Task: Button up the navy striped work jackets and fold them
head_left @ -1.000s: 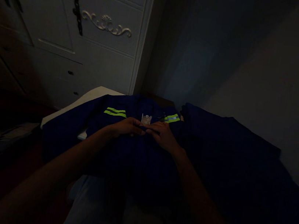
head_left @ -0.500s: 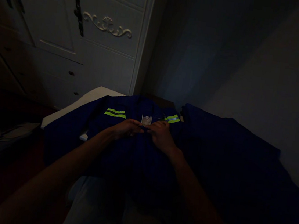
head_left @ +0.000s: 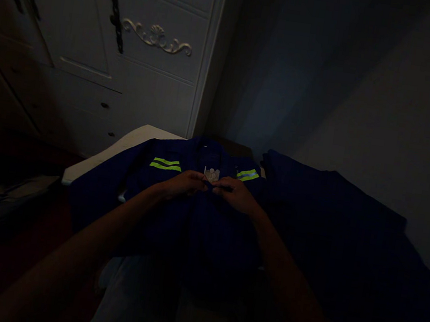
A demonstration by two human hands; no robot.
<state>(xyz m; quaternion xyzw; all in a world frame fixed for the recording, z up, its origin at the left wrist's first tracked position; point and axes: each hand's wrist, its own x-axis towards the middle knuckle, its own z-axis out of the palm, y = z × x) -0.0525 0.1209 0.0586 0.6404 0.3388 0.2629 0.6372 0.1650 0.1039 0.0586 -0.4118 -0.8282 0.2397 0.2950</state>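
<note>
A dark blue work jacket (head_left: 218,236) with yellow-green reflective strips on its chest lies spread in front of me, its collar away from me. My left hand (head_left: 184,184) is closed in a pinch on the jacket's front edge. Close beside it, my right hand (head_left: 237,194) pinches the same front edge from the right. The fingertips of both hands nearly meet at the middle of the front. Just beyond them a small pale, see-through-looking item (head_left: 211,173) shows in the open neck; its kind is too dim to tell.
Under the jacket, a pale tabletop (head_left: 133,142) shows at the left. More dark blue cloth (head_left: 340,237) spreads to the right along a grey wall (head_left: 415,130). A white cabinet (head_left: 156,94) with dark handles stands behind at left. The room is very dim.
The collar now stands more open behind my hands, and the right fingers have shifted slightly, less curled over the pale item. Both hands stay at the jacket front. The view has moved a little.
</note>
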